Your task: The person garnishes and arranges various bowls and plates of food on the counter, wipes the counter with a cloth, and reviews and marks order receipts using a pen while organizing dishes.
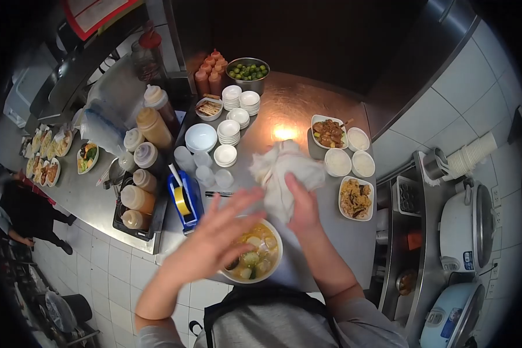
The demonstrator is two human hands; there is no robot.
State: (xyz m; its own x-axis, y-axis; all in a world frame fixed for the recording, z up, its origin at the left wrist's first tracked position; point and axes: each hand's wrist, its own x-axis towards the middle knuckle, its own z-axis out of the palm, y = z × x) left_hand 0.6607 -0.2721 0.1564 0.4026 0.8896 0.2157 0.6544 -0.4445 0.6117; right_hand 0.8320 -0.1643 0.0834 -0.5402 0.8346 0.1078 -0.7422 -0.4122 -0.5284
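Note:
A white cloth [284,177] hangs bunched from my right hand [304,209], whose thumb points up along it while the cloth hides some fingers. My left hand [214,232], slightly blurred, is spread over the near left rim of a white bowl [279,262] and holds nothing. Yellowish soup [258,249] with pale chunks and green pieces fills that bowl, which stands at the counter's near edge. Just left of my left hand is a blue tape dispenser [185,203] with a yellow roll.
Small stacked white dishes [229,132] and clear cups [205,175] stand behind the dispenser. Squeeze bottles [155,124] line the left. Filled food bowls [356,199] and rice bowls [337,162] are at right, rice cookers [463,226] beyond. Another person [29,209] stands at far left.

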